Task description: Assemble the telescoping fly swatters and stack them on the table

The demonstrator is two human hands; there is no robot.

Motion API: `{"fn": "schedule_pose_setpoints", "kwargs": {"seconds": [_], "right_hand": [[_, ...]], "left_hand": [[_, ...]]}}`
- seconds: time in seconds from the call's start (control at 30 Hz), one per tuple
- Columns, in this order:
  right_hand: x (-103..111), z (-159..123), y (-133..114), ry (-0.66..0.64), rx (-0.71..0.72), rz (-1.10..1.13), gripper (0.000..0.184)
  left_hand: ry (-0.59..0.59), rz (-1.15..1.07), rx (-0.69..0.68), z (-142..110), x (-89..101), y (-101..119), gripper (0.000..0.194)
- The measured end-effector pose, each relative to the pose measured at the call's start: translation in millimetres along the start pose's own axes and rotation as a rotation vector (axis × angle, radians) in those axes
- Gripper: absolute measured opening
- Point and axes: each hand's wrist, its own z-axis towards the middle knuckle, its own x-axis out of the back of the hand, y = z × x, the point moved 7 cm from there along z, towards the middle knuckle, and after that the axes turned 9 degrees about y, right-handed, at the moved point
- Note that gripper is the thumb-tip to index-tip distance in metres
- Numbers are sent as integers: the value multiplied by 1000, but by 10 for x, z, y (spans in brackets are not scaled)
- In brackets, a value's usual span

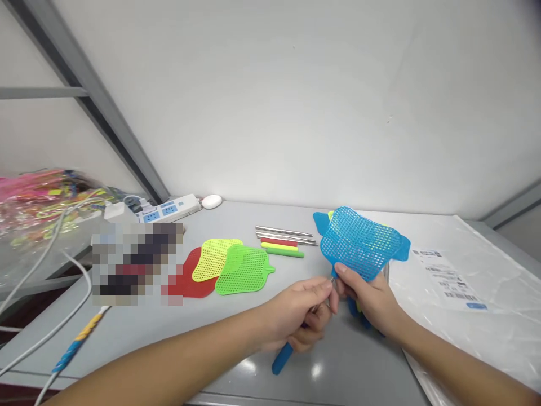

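Note:
My right hand (372, 301) pinches the base of a blue mesh fly-swatter head (359, 242), held up over the table. My left hand (298, 316) is closed round a thin metal rod with a blue handle (282, 358); the rod's tip meets the base of the blue head between my fingers. More blue and yellow heads lie behind and under the held one. On the table to the left lie green (243, 270), yellow (213, 258) and red (188, 282) mesh heads, overlapping.
Metal rods (285, 232) and red, yellow and green handles (281, 248) lie behind the heads. A power strip (167, 210) and white puck (211, 201) sit by the wall. A bag of colourful parts (38, 208) is at left; plastic packaging (465, 282) at right. Cables hang off the left edge.

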Motion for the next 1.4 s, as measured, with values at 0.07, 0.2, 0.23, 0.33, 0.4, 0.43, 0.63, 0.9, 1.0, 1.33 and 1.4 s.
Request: {"fn": "schedule_pose_setpoints", "kwargs": {"seconds": [0.07,0.2,0.23,0.33,0.4,0.43,0.63,0.9,1.0,1.33,1.4], "right_hand": [[16,5,-15,3,-4,40,46],[25,-22,-73,12,1,71,45],[30,-34,-85,24,1,78,45],[67,-70,-76,89,-12,112,45],[88,-84,-39,122,-29,138,45],[99,-86,-21,136,-32,150,45],[128,-33,10,164,-41,225,43],[2,46,-65,9,-38,54,39],[-109,-4,-105,-135,-75,-19,38],[120,8,-170,10,-15,-54,36],[184,73,-176,36,14,-35,37]], "left_hand": [[-101,-47,80,-32,-34,-1,39],[-236,-136,141,-102,-100,34,42],[-247,-149,147,-113,-112,44,43],[-252,-164,182,-136,-136,53,45],[-255,-165,225,-154,-147,46,45],[-254,-166,243,-163,-149,43,45],[-215,-132,185,-145,-132,69,35],[-110,-68,35,-12,-14,128,24],[-99,-7,30,9,-2,124,20],[-305,-109,271,-113,-117,112,25],[-330,-115,301,-114,-101,104,26]]}}
